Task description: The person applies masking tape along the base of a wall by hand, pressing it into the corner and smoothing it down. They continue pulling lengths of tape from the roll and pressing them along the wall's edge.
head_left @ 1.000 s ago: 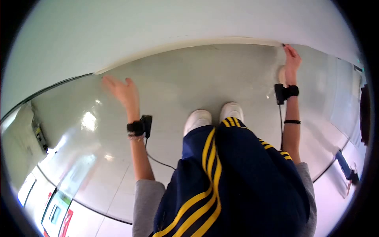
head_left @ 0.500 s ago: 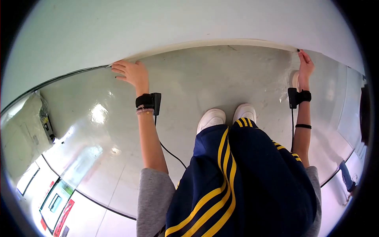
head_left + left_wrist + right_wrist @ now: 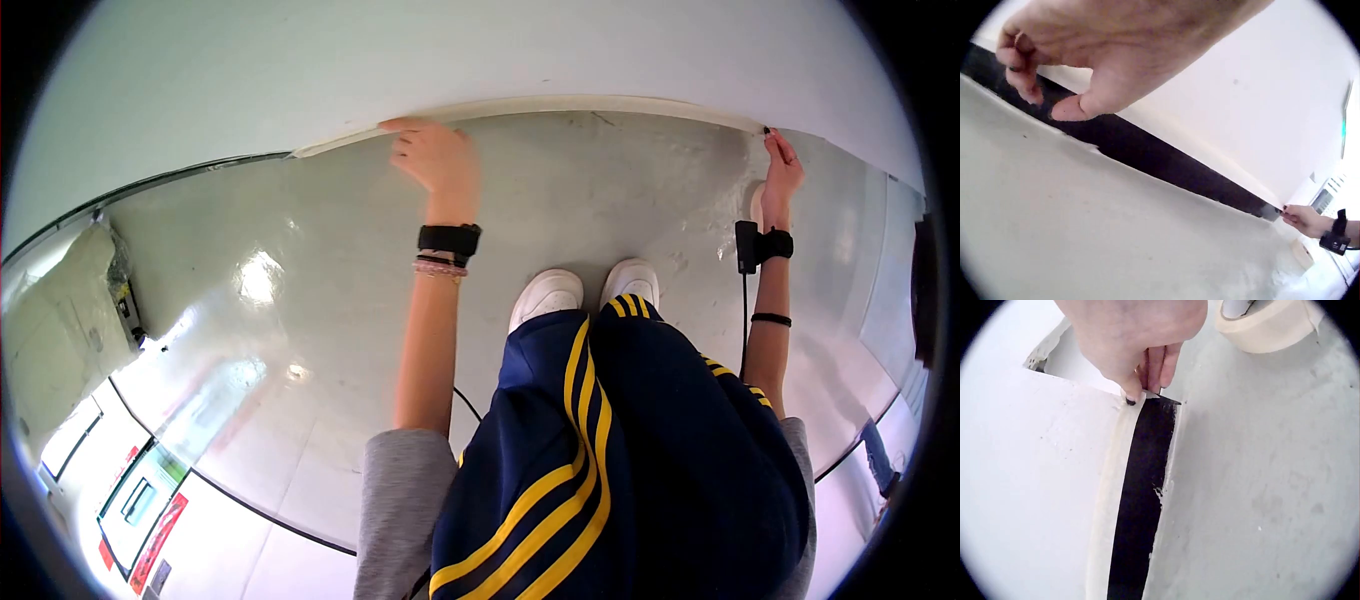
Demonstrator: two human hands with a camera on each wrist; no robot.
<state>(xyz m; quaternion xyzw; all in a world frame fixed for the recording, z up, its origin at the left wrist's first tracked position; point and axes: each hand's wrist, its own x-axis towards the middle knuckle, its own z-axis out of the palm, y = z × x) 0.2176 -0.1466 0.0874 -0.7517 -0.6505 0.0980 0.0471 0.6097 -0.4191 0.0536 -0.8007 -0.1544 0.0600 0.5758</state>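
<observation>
A long cream tape strip (image 3: 600, 103) (image 3: 1110, 487) runs along the bottom of the white wall, above a black baseboard (image 3: 1154, 155) (image 3: 1140, 481). At the strip's right end, the right hand (image 3: 783, 172) (image 3: 1141, 337) pinches the tape between thumb and fingers. The left hand (image 3: 437, 165) (image 3: 1122, 50) is at the strip's left part, index finger extended along it and the others loosely bent; whether it touches the tape cannot be told. A cream tape roll (image 3: 1269, 328) (image 3: 1302, 255) lies on the floor beside the right hand.
Both white shoes (image 3: 548, 292) stand on the shiny grey floor (image 3: 340, 250) below the wall. A plastic-wrapped item (image 3: 75, 330) is at the far left. A cable hangs from the right wrist camera (image 3: 746, 248).
The left hand has moved right along the strip from its left end. The right hand keeps its pinch at the right end; the head view has shifted slightly.
</observation>
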